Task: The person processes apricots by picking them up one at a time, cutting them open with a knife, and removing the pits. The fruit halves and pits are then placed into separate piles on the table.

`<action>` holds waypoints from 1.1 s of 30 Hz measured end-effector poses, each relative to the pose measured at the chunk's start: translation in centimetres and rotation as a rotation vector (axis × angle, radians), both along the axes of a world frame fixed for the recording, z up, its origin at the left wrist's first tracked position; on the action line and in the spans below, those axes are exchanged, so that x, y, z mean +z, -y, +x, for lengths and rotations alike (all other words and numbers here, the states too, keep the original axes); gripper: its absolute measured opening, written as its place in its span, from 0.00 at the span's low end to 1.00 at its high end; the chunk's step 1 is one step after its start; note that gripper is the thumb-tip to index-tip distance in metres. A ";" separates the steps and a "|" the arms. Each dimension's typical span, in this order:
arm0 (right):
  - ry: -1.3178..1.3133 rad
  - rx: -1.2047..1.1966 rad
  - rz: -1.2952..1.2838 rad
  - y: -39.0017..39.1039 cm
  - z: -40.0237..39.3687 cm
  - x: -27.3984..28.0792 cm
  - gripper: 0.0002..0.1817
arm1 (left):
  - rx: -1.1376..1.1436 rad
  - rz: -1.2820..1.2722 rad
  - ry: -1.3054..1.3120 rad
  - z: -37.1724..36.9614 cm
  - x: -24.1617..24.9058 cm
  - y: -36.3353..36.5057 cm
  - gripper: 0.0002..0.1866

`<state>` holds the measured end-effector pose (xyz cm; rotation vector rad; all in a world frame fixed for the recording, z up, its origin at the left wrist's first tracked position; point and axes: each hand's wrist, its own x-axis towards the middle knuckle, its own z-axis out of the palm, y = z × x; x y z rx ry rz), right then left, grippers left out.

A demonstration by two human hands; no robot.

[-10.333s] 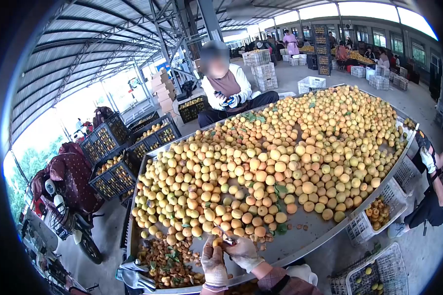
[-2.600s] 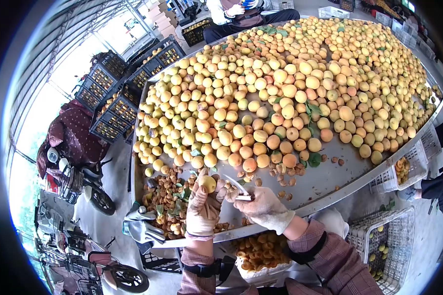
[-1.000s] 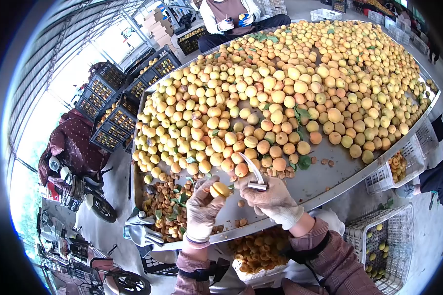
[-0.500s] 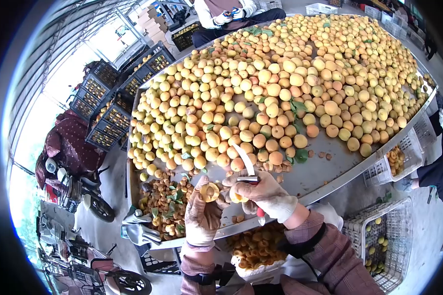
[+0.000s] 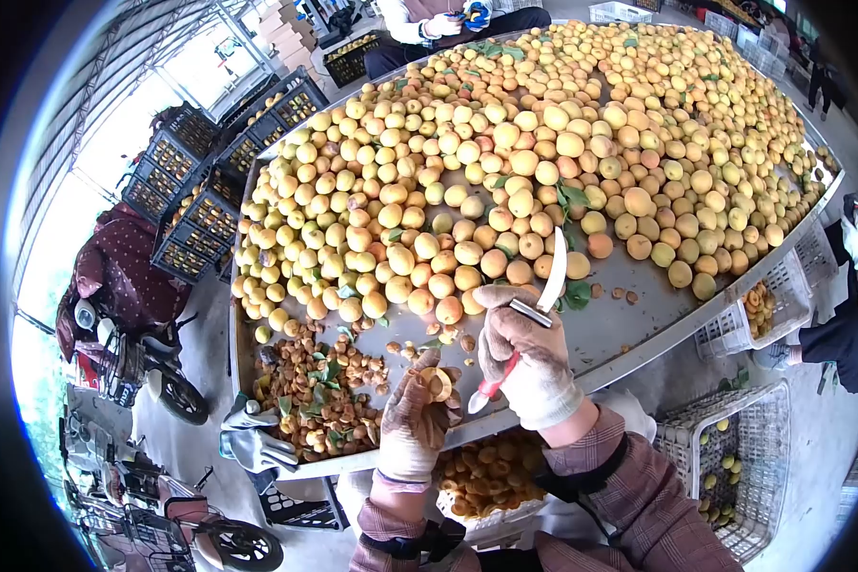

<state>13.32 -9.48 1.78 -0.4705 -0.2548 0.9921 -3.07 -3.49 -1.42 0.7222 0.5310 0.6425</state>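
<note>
My left hand (image 5: 412, 426), in a stained whitish glove, holds a cut apricot piece (image 5: 437, 384) between thumb and fingers near the table's front edge. To its right, my right hand (image 5: 529, 357), also gloved, grips a knife (image 5: 555, 276) with a curved blade pointing up; a red-handled tool (image 5: 492, 384) sticks out below the same fist. Beyond both hands, whole apricots (image 5: 439, 257) cover much of the metal table (image 5: 629, 324). Left of my left hand lies a heap of pits and scraps (image 5: 319, 391) with green leaves.
Below the table edge is a container of apricot halves (image 5: 494, 477). A white crate (image 5: 772, 458) stands at the right. Grey gloves (image 5: 257, 443) hang at the left corner. A person (image 5: 448, 24) sits across the table, another (image 5: 853, 296) is at the right. Motorbikes and dark crates stand left.
My hands have moved apart. The apricot half that was in my right hand no longer shows there. My left hand has moved slightly right and down, and the blade has swung to point up and right.
</note>
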 end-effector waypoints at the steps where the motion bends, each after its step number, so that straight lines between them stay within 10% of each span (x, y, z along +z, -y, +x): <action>1: 0.030 -0.057 -0.038 -0.4 -0.3 -0.1 0.11 | 0.021 -0.013 -0.031 0.4 0.2 0.8 0.26; 11: 0.338 -0.223 0.000 -0.3 -1.3 0.8 0.10 | 0.064 0.003 -0.055 2.5 0.2 2.6 0.20; 14: 0.797 -0.398 0.140 -1.6 -1.6 -0.6 0.10 | 0.228 0.255 -0.284 4.1 -0.3 3.0 0.16; 18: 0.128 -0.213 -0.014 -2.1 -0.1 -0.5 0.10 | 0.222 0.160 -0.398 4.5 -0.4 1.7 0.13; 21: 0.117 -0.242 -0.029 -2.7 -0.5 -0.3 0.09 | 0.242 0.193 -0.416 5.3 -0.1 1.0 0.12; 25: 1.193 -0.420 0.142 -2.7 -1.0 -1.1 0.18 | 0.237 0.087 0.110 5.2 -8.5 -1.0 0.17; 29: 0.546 -0.445 -0.050 -4.1 -1.4 -1.4 0.10 | 0.275 0.169 -0.025 6.4 -4.9 -0.5 0.18; 30: 0.308 -0.361 -0.121 -3.5 -0.4 -0.8 0.09 | 0.231 0.412 -0.435 6.5 -2.5 0.3 0.16; 33: -0.080 -0.375 -0.106 -4.2 1.2 -1.9 0.09 | 0.287 0.089 -0.306 7.0 -0.9 0.3 0.12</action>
